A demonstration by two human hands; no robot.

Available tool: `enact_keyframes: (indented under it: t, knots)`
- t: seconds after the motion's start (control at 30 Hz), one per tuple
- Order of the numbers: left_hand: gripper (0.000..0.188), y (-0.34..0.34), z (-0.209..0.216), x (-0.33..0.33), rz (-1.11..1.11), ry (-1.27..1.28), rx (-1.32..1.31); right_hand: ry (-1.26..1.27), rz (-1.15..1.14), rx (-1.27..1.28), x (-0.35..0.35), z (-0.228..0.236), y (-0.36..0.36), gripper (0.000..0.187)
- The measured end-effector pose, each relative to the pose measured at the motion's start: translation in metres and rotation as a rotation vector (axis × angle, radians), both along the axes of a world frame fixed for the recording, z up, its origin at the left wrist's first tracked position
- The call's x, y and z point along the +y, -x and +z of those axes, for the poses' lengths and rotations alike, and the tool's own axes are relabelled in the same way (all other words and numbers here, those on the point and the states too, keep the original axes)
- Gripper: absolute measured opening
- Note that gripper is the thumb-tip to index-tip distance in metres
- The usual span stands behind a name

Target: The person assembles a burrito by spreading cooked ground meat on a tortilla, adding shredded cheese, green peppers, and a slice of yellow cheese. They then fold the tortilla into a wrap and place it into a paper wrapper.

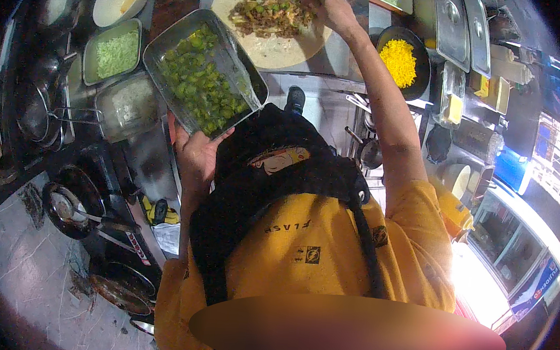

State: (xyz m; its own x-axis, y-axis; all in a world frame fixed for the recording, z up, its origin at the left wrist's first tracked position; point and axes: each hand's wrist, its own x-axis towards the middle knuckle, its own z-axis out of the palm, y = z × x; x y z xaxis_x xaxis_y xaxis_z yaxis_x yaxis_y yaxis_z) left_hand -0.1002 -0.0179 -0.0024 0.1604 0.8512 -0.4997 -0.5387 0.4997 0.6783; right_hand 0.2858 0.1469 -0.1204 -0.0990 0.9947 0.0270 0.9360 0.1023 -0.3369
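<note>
Pepper tray (238,73), upper left, looked stiff, weighty, best held at the end our left hand (197,158) gripped; our right hand (332,13) bunched over soft-looking tortilla (276,53), hold unclear.

a dark pan (63,212) sits near a brownish pan (121,293).

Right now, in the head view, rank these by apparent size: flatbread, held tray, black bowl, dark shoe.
1. Flatbread, partly covered, and held tray: too alike to rank
2. Black bowl
3. Dark shoe
</note>
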Motion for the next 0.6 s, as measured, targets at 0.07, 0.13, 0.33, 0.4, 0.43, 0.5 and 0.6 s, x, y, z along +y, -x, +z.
enact_keyframes:
  t: [0.07,0.13,0.33,0.4,0.43,0.5,0.6]
  knots:
    - [0.079,0.000,-0.001,0.001,0.004,-0.002,-0.003,-0.050,0.056,-0.103,-0.003,-0.004,-0.002,0.022]
    - [0.079,-0.001,0.002,0.000,0.004,-0.021,0.001,-0.075,0.056,-0.094,-0.005,-0.002,0.003,0.020]
    - [0.079,0.003,-0.005,-0.001,-0.019,-0.007,0.004,-0.053,-0.061,0.011,-0.011,0.005,0.018,0.018]
    - [0.079,0.003,-0.007,0.000,-0.027,-0.016,-0.016,-0.117,-0.053,0.013,-0.009,0.003,0.021,0.019]
    - [0.080,0.004,-0.007,0.000,-0.031,-0.020,-0.025,-0.131,-0.065,0.038,-0.010,0.003,0.022,0.020]
    - [0.079,0.005,-0.009,0.000,-0.036,-0.023,-0.038,-0.159,-0.085,0.088,-0.012,0.008,0.025,0.022]
    - [0.079,0.005,-0.008,-0.002,-0.016,-0.018,-0.031,-0.178,-0.101,0.125,-0.024,0.037,0.019,0.022]
